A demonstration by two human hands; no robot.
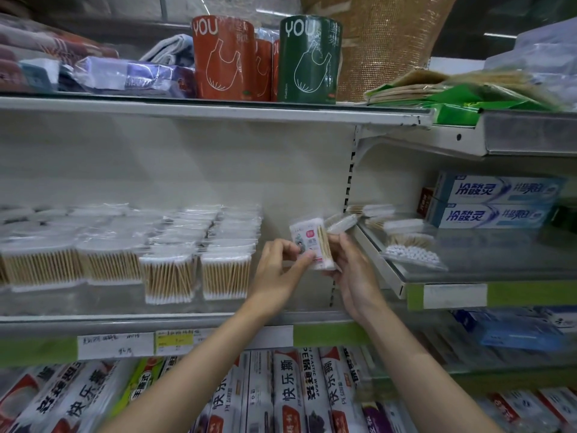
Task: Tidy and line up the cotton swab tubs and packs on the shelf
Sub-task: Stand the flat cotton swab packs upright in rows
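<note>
Broadly, the middle shelf (175, 320) runs across the view, its front lip carrying price labels (115, 345), with the upper shelf (199, 109) well above it, so headroom over the goods is generous. Rows of clear cotton swab tubs (125, 245) fill its left and centre, front ones standing at the lip; between the last tub and the slotted upright (349, 189) lies a bare stretch of shelf. Right of the upright, a neighbouring shelf (443, 292) juts forward, holding loose swab packs (409, 242) near its left edge and toothpaste boxes (493, 201) behind. Orange and green canisters (265, 60) stand on the upper shelf; plastic wrap boxes (281, 395) crowd below. Over the bare stretch, both hands hold one small swab pack (312, 245) upright in the air: the left hand (278, 270) pinches its left side, the right hand (352, 270) curls round its right edge.
</note>
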